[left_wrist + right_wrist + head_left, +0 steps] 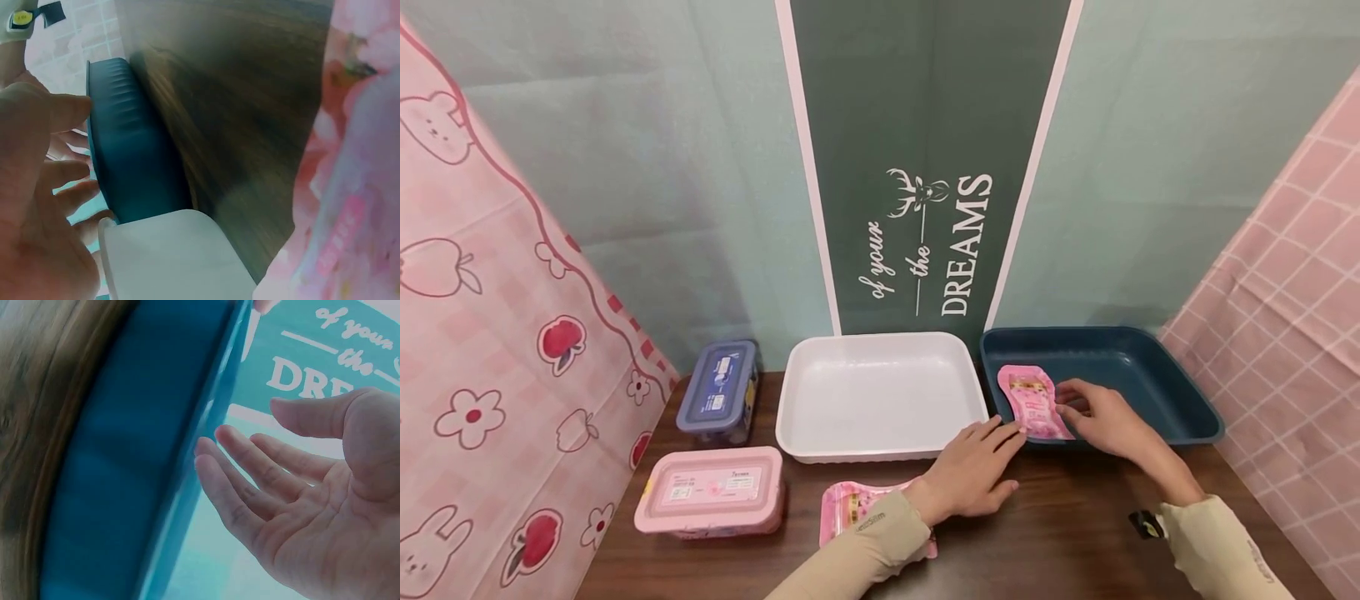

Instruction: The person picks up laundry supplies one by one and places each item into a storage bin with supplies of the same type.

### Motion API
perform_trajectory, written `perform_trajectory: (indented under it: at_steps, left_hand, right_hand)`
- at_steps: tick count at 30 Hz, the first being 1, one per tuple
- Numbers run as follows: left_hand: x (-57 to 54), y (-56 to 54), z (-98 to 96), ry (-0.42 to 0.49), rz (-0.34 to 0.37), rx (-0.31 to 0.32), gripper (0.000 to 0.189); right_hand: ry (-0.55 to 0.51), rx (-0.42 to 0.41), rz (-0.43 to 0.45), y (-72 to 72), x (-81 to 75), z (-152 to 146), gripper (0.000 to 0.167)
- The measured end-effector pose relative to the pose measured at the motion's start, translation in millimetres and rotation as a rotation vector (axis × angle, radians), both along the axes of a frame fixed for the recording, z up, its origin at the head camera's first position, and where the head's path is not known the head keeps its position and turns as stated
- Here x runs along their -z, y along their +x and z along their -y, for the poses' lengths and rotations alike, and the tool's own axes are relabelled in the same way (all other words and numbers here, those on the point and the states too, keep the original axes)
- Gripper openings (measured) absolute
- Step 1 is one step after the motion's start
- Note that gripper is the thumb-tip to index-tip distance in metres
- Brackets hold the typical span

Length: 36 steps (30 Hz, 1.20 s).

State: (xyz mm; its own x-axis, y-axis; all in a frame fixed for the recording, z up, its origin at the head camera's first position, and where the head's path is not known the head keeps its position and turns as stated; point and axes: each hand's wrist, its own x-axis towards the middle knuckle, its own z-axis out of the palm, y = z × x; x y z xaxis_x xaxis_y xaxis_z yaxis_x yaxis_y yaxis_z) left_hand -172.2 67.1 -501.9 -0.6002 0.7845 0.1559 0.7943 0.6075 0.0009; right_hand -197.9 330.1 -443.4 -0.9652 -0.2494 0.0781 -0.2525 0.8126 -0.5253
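A pink printed pouch (1032, 396) lies in the front left corner of the dark blue tray (1138, 379). My right hand (1101, 417) hovers at the pouch's right edge, fingers loosely bent; in the right wrist view nothing sits between its thumb and fingers. With fingers extended, my left hand (973, 467) reaches over the front right corner of the white tray (880, 396), its fingertips right by the pouch's lower left edge. A second pink pouch (841, 507) rests on the table in front of the white tray, partly hidden beneath my left forearm.
Left of the white tray stand a blue lidded container (718, 387) and, nearer me, a pink lidded container (711, 492). The trays sit side by side on the dark wooden table (1037, 550), against a green cloth backdrop (925, 100). Pink curtains (1285, 333) flank both sides.
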Motion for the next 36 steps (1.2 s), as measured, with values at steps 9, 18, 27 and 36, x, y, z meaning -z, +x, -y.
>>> perform_trajectory:
  at_steps: [9, 18, 27, 36]
  left_hand:
    - [-14.8, 7.1, 27.7, 0.092, 0.04, -0.103, 0.062]
    - [-19.6, 14.6, 67.9, 0.15, -0.052, -0.225, 0.047]
    - [-18.2, 17.1, 104.2, 0.214, -0.05, -0.335, 0.044]
    - [-7.0, 21.2, 130.5, 0.261, -0.028, -0.413, 0.039]
  right_hand:
    - [-0.036, -0.012, -0.139, 25.8, -5.4, 29.0, 0.026]
    - [-0.12, -0.174, -0.271, 48.1, 17.0, 74.0, 0.021]
    - [-0.154, -0.322, -0.132, 59.4, 41.3, 114.0, 0.026]
    - [-0.099, -0.486, -0.142, 65.0, 57.2, 151.3, 0.035]
